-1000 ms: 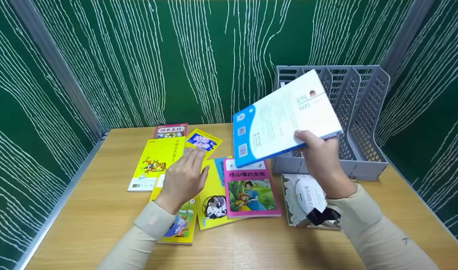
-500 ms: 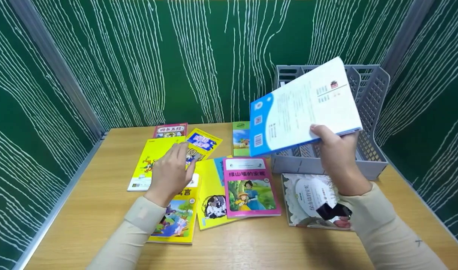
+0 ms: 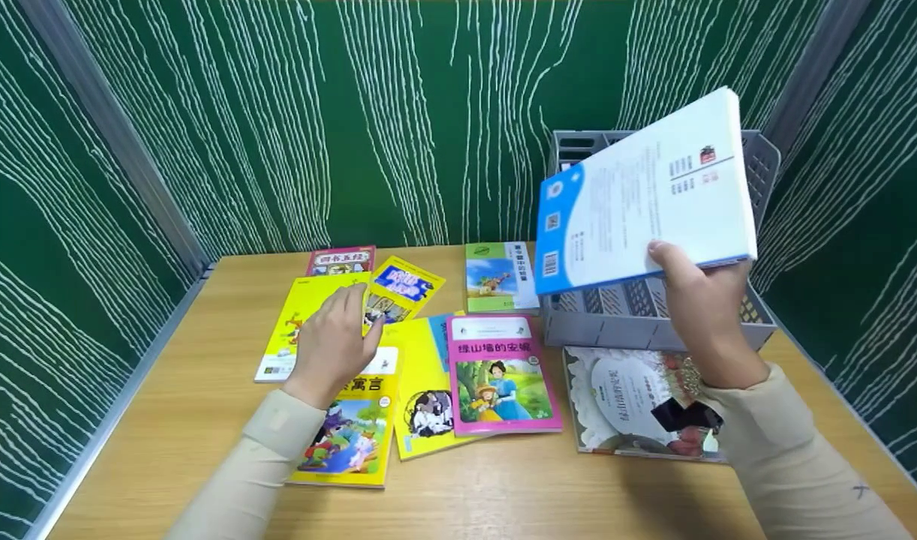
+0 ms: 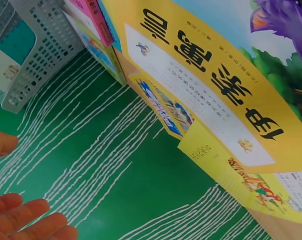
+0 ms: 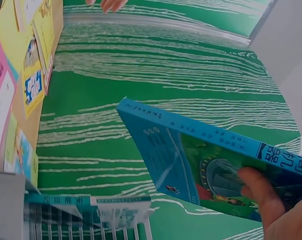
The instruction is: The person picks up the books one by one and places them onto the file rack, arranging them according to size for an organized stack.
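Note:
My right hand (image 3: 702,307) grips a blue-and-white book (image 3: 646,202) by its lower edge, thumb on the white back cover. The book is tilted and overlaps the grey file rack (image 3: 608,330) in the head view. In the right wrist view its blue spine and picture cover (image 5: 215,170) show, fingers against the cover. My left hand (image 3: 335,341) is held above the yellow books with its fingers extended, holding nothing. Below it lie a yellow book with a horse picture (image 3: 290,330) and a yellow fable book (image 3: 353,435). In the left wrist view its fingertips (image 4: 28,215) appear at lower left.
A pink book (image 3: 503,382) overlaps a yellow book (image 3: 421,397) mid-table. A green-and-blue book (image 3: 496,277) lies beside the rack, and a pale-covered book (image 3: 623,405) in front of it. One teal-spined book (image 5: 86,200) stands in the rack. A green wall (image 3: 398,150) rises behind.
My right hand has carried the blue-and-white book rightward and up across the rack, uncovering the green-and-blue book. My left hand has drifted left and slightly down.

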Demonstrator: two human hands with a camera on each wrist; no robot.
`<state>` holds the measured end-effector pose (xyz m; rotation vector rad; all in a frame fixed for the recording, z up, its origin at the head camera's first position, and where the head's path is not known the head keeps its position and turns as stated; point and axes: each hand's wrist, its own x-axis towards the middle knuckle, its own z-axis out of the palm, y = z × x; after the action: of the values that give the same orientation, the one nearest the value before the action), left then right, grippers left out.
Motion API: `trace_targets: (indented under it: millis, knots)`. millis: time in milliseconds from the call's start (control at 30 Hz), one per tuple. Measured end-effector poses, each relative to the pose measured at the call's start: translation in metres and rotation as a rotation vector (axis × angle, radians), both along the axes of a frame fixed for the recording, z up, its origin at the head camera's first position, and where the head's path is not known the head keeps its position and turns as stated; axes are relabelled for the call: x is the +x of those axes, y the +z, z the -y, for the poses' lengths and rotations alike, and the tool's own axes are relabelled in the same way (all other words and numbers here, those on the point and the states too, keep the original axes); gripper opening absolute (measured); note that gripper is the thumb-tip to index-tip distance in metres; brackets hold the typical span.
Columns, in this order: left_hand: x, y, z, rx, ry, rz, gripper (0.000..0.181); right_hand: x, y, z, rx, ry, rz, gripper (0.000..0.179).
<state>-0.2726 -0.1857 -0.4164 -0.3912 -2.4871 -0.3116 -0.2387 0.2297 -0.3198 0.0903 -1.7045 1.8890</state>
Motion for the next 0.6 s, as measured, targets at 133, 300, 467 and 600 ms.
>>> trace_targets:
  millis: [133, 300, 467, 600]
  knots:
    - [-0.002, -0.002, 0.001, 0.027, 0.005, 0.038, 0.06, -0.002, -0.002, -0.004, 0.054, -0.044, -0.052, 0.049]
    - [-0.005, -0.006, 0.002, 0.053, 0.019, 0.097, 0.062, -0.005, -0.005, -0.007, 0.173, -0.106, -0.115, 0.051]
    - [-0.008, -0.011, 0.001, 0.052, 0.028, 0.159, 0.061, -0.007, -0.006, -0.01, 0.195, -0.101, -0.191, 0.054]
    - [-0.008, -0.014, -0.001, 0.042, 0.036, 0.255, 0.067, -0.005, -0.003, -0.013, 0.164, -0.103, -0.184, 0.057]
